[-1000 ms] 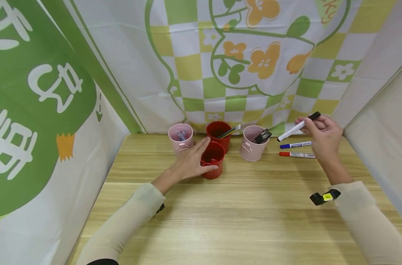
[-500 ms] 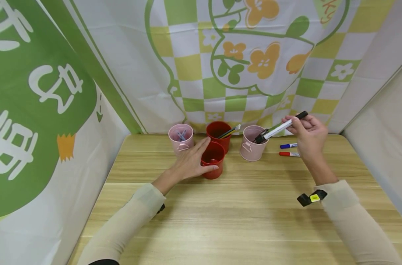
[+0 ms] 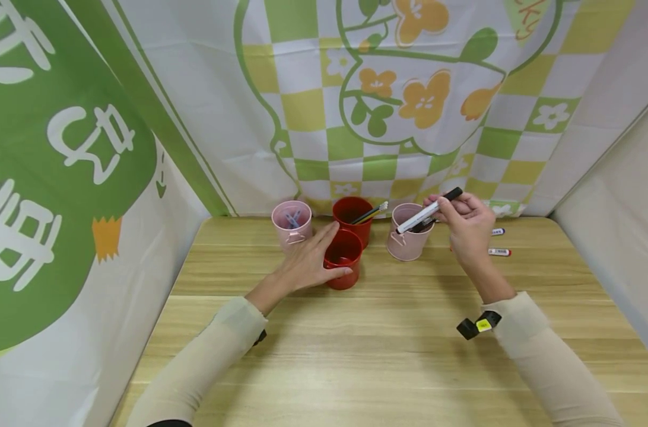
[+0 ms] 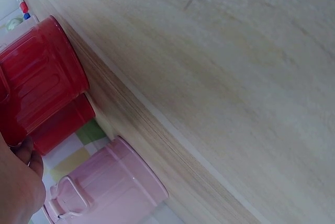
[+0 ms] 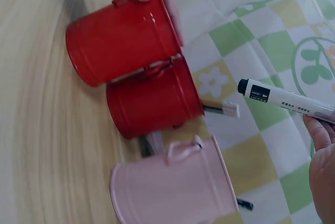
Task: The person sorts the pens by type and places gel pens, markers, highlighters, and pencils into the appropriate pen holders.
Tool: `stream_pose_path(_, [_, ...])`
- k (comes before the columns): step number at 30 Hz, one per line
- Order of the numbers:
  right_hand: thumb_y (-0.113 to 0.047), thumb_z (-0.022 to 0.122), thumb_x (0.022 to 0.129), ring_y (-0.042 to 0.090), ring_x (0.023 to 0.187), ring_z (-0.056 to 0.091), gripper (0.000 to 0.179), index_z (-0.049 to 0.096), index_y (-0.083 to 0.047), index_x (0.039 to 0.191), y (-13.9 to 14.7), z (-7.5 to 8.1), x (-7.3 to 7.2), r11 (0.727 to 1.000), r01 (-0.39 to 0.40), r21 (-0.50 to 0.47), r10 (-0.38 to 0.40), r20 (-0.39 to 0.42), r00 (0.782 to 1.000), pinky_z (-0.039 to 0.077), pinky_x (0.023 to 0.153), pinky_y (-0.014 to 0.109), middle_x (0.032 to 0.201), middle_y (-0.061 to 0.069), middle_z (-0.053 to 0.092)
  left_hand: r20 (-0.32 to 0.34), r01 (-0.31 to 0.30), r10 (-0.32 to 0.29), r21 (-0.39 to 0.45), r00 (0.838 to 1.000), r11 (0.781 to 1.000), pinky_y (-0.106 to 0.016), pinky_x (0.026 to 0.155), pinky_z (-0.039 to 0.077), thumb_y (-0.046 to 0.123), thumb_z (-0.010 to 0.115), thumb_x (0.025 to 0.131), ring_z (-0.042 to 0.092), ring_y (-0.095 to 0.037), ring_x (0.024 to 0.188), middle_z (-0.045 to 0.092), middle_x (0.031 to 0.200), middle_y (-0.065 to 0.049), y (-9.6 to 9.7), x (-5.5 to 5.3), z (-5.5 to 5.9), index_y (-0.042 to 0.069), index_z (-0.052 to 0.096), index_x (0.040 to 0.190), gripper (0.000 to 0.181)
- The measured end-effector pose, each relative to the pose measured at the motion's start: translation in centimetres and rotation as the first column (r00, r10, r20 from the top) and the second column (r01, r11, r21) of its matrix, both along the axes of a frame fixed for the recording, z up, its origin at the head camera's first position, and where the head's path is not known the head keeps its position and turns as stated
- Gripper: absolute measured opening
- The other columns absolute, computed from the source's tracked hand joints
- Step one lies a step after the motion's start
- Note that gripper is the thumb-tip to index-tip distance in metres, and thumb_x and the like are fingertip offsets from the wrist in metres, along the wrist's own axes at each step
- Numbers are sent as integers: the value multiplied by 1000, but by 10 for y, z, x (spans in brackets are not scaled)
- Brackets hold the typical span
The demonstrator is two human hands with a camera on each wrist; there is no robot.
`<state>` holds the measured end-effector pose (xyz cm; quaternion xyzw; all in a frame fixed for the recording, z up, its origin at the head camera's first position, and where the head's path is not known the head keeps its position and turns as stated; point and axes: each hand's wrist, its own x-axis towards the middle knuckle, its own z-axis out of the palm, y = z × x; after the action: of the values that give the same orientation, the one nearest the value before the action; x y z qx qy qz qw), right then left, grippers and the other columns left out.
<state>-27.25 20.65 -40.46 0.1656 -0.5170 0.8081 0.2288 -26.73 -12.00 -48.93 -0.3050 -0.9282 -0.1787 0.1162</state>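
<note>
My left hand [image 3: 309, 260] holds the front red bucket [image 3: 344, 281] at its rim, thumb on the near side and fingers along the left. In the right wrist view this bucket stands before the rear red bucket [image 5: 152, 101], which has pencils [image 3: 376, 211] leaning out. With thumb and fingertips, my right hand [image 3: 472, 230] pinches a white marker [image 3: 420, 218] with a black cap, tilted, its dark lower end towards the left. The marker overlaps the mouth of the right pink bucket [image 3: 408, 248] in the head view. Black items [image 5: 245, 203] stick out of that bucket.
A left pink bucket [image 3: 292, 235] holds light blue items. Blue [image 3: 498, 232] and red [image 3: 501, 252] markers lie at the right, partly hidden by my right hand. Behind the buckets hangs a patterned cloth [image 3: 302, 130]; all stand near the table's [image 3: 324, 350] back edge.
My right hand has moved left with the white marker, from above the blue and red markers to over the right pink bucket. My left hand has stayed on the front red bucket.
</note>
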Motion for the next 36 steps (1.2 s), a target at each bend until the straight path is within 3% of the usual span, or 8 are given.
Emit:
stream_pose_path(8, [5, 70, 85, 38, 85, 72, 22, 57, 17, 98, -26, -6, 4, 997, -67, 25, 66, 35, 997, 57, 74, 39, 92, 27, 71, -6, -8, 8, -3, 1000, 1000, -46, 108, 39, 80, 48, 80, 38, -24, 140, 30, 159, -6, 1, 0, 0, 11, 24, 156, 105])
stream_pose_path(15, [-1, 71, 87, 36, 87, 72, 29, 58, 18, 104, -42, -12, 5, 987, -64, 147, 62, 16, 998, 59, 68, 33, 95, 24, 72, -7, -3, 4, 2, 1000, 1000, -45, 109, 39, 82, 46, 80, 38, -24, 140, 30, 159, -7, 2, 0, 0, 11, 24, 156, 106])
stream_pose_path(21, [-1, 71, 87, 45, 90, 68, 25, 60, 15, 103, -52, -17, 6, 985, -94, 147, 93, 17, 996, 58, 71, 35, 96, 28, 70, -5, -4, 4, 1, 1000, 1000, -44, 109, 39, 82, 46, 80, 39, -23, 139, 30, 158, -6, 1, -1, -1, 10, 24, 156, 107])
stream_pose_path(29, [-4, 71, 88, 34, 85, 72, 27, 58, 16, 102, -65, -24, 5, 976, -94, 199, 90, 28, 996, 59, 68, 32, 96, 30, 70, 9, -4, 4, 14, 1000, 1000, -49, 108, 39, 79, 52, 80, 38, -24, 140, 30, 158, -7, 1, 0, -1, 10, 24, 156, 106])
stream_pose_path(36, [5, 69, 86, 35, 85, 72, 22, 58, 18, 99, -74, -33, 2, 973, -110, 204, 114, -5, 993, 58, 71, 32, 94, 31, 69, -18, 5, -5, 20, 1000, 1000, -49, 107, 40, 78, 53, 80, 41, -26, 138, 32, 157, -9, 1, -2, 0, 9, 26, 155, 105])
